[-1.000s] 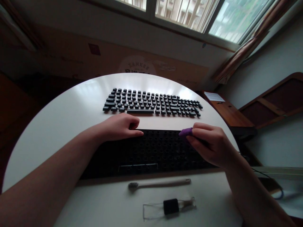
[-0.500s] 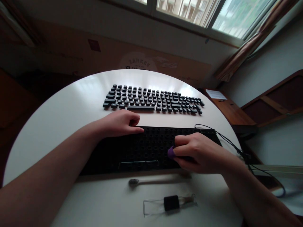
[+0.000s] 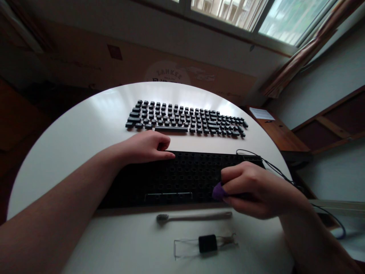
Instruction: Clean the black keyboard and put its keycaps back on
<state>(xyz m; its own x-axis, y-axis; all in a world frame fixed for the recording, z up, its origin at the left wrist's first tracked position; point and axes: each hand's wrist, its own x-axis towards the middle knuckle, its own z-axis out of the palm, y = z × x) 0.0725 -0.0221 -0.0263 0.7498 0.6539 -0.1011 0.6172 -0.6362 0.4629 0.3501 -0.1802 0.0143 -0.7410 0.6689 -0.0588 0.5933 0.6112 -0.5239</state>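
Note:
A black keyboard base point(image 3: 176, 179) with its keycaps off lies across the white round table point(image 3: 80, 140). My left hand point(image 3: 145, 146) rests on its far left edge, fingers curled, thumb pressed along the rim. My right hand point(image 3: 253, 190) is closed on a small purple lump point(image 3: 218, 192), which it presses onto the base's near right part. The removed black keycaps point(image 3: 185, 120) are laid out in rows further back on the table.
A slim brush point(image 3: 194, 217) lies just in front of the keyboard base. Nearer me sits a wire keycap puller with a black grip point(image 3: 207, 243). The keyboard's cable point(image 3: 273, 167) runs off the right edge. A wooden side table point(image 3: 273, 131) stands to the right.
My right hand carried the purple lump from the base's far right edge down to its near edge, then slid slightly right. My left hand stayed put.

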